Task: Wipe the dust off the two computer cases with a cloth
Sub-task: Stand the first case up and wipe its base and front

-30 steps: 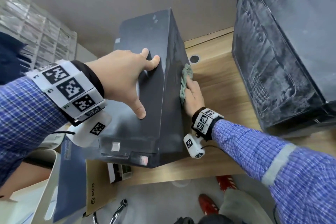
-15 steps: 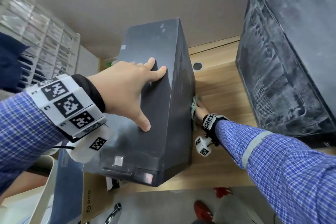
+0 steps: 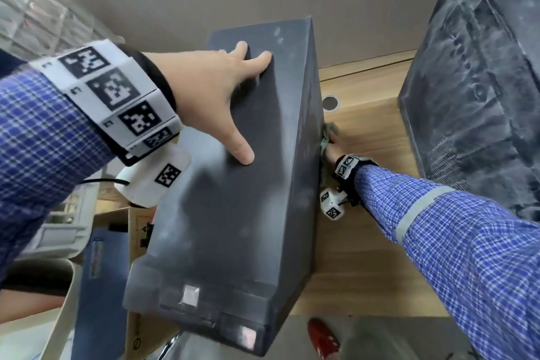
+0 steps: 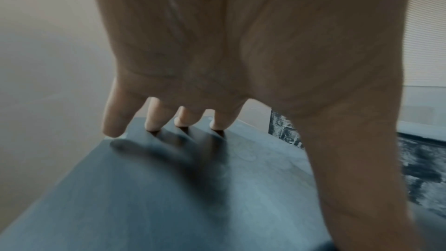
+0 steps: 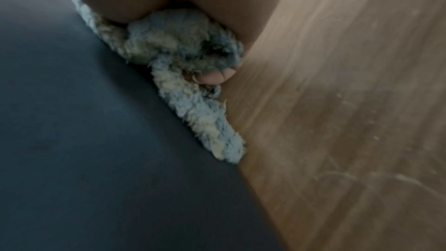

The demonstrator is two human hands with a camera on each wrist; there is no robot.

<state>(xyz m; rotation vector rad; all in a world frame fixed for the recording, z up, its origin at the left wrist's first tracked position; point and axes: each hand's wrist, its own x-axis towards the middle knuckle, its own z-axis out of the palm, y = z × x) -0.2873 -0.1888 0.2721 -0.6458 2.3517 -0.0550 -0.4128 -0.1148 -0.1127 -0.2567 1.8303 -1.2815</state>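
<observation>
Bracing the near computer case (image 3: 233, 213) with the spread left hand (image 3: 210, 96) steadies it while the right hand (image 3: 331, 150), fingers curled, presses the cloth (image 5: 188, 75) low against its side by the surface (image 3: 365, 257).

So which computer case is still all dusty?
The right case, standing apart with pale dust smeared all over it. The left case, under the left hand and against the cloth, looks far cleaner.

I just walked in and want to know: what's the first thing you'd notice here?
A big dark computer case stands in the middle of the wooden desk, with the left hand resting flat on its top. Low on its right side, the right hand presses a fluffy cloth against it. Further right stands a second case, streaked with pale dust.
</observation>
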